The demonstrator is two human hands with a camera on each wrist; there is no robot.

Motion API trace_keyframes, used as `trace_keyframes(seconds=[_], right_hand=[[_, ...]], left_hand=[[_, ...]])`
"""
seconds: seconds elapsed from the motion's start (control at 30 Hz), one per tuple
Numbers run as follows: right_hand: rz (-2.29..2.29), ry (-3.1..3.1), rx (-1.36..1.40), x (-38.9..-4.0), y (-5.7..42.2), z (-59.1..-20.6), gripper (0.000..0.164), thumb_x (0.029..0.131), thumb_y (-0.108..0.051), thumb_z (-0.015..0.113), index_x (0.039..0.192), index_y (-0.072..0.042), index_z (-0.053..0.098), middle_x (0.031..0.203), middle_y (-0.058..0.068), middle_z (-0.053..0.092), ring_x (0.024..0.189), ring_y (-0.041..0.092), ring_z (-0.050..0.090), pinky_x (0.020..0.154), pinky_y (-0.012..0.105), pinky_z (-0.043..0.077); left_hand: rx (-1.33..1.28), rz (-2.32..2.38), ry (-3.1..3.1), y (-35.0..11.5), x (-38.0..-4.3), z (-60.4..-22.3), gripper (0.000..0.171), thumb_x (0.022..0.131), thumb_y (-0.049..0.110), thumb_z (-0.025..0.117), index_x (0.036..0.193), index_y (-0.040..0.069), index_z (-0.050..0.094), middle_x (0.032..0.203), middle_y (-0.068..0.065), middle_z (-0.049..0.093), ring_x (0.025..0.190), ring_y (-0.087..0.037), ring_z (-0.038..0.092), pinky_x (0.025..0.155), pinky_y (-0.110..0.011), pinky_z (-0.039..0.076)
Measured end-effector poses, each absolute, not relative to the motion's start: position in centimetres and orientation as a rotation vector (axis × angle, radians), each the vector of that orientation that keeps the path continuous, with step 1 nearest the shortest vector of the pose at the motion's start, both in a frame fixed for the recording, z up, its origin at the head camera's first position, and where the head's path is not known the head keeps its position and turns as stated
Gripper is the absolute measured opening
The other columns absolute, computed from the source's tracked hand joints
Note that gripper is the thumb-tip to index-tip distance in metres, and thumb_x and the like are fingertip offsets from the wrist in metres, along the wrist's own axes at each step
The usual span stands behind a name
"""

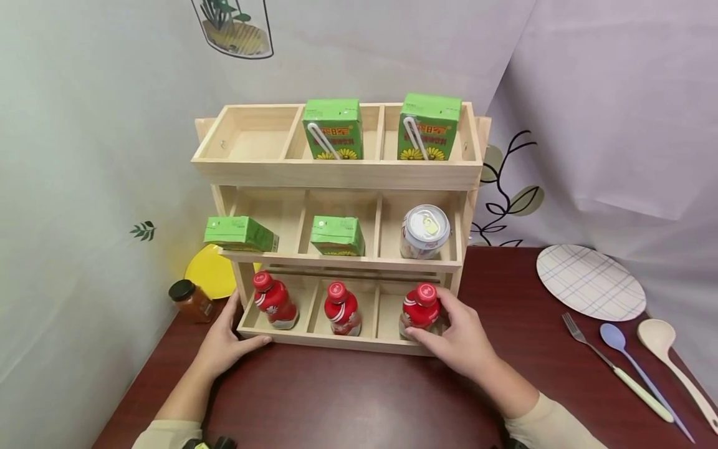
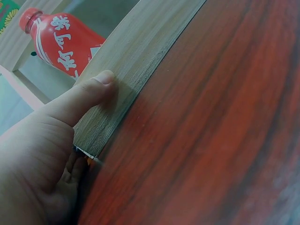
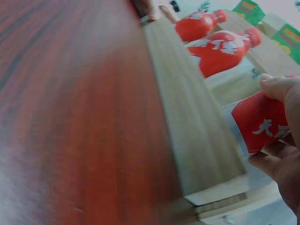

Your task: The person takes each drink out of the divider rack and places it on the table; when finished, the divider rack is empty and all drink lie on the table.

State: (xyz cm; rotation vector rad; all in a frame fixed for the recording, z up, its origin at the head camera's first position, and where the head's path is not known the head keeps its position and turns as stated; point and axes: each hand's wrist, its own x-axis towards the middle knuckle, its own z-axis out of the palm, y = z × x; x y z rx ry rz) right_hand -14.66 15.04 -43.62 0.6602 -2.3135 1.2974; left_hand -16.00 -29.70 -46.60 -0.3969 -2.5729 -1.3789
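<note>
A three-tier wooden shelf [image 1: 336, 176] stands on the dark red table. My right hand [image 1: 464, 337] grips a red bottle [image 1: 417, 313] in the bottom tier's right compartment, with thumb and fingers around its body in the right wrist view. At the shelf's lower left corner, my left hand [image 1: 223, 344] holds the wood, its thumb [image 2: 96, 89] on the front board and its fingers along the side. Two more red bottles, one in the middle [image 1: 343, 312] and one leaning at the left [image 1: 276, 304], occupy the other bottom compartments.
Green drink cartons [image 1: 333, 128] sit on the upper tiers, and a can [image 1: 424, 232] stands middle right. Left of the shelf are a jar [image 1: 191, 300] and a yellow plate [image 1: 212, 272]. A checked plate [image 1: 590, 282], fork [image 1: 617, 371], blue spoon [image 1: 634, 362] and ladle [image 1: 667, 352] lie right.
</note>
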Motion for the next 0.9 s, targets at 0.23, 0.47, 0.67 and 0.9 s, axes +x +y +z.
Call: trace_keyframes(seconds=[0.23,0.47,0.67,0.9], right_hand=[[1.328,-2.272,0.657,-14.1,16.3,-41.2,0.074,0.06,-0.006,0.093,0.124,-0.008,0.056,0.106,0.002,0.067,0.085,0.011,0.065,0.072,0.021,0.053],[1.325,-2.23,0.661,-13.4,17.8,-38.9,0.076,0.061,-0.007,0.092,0.128,-0.012,0.056,0.109,-0.004,0.066,0.087,0.011,0.065,0.071,0.021,0.054],[1.321,-2.217,0.606,-13.0,19.3,-37.4,0.074,0.062,-0.007,0.092,0.126,-0.017,0.057,0.107,-0.003,0.068,0.086,0.011,0.066,0.071,0.02,0.053],[1.27,-2.261,0.462,-12.6,20.9,-35.9,0.078,0.06,-0.008,0.093,0.129,-0.02,0.058,0.107,-0.003,0.067,0.085,0.009,0.064,0.068,0.017,0.051]], left_hand=[[-0.386,-1.356,-2.588,-29.7,-16.0,-46.5,0.115,0.065,0.018,0.092,0.155,0.02,0.021,0.145,-0.012,0.04,0.125,-0.034,0.044,0.091,-0.007,0.036],[-0.381,-1.335,-2.601,-29.5,-15.9,-46.5,0.116,0.064,0.019,0.092,0.155,0.019,0.02,0.147,-0.012,0.038,0.126,-0.03,0.043,0.093,-0.007,0.034],[-0.385,-1.342,-2.598,-29.4,-15.9,-46.3,0.116,0.065,0.02,0.092,0.155,0.02,0.019,0.149,-0.011,0.037,0.127,-0.03,0.042,0.093,-0.007,0.034],[-0.398,-1.346,-2.588,-29.4,-15.9,-46.1,0.116,0.065,0.019,0.092,0.155,0.018,0.02,0.147,-0.012,0.039,0.126,-0.031,0.043,0.093,-0.007,0.035]])
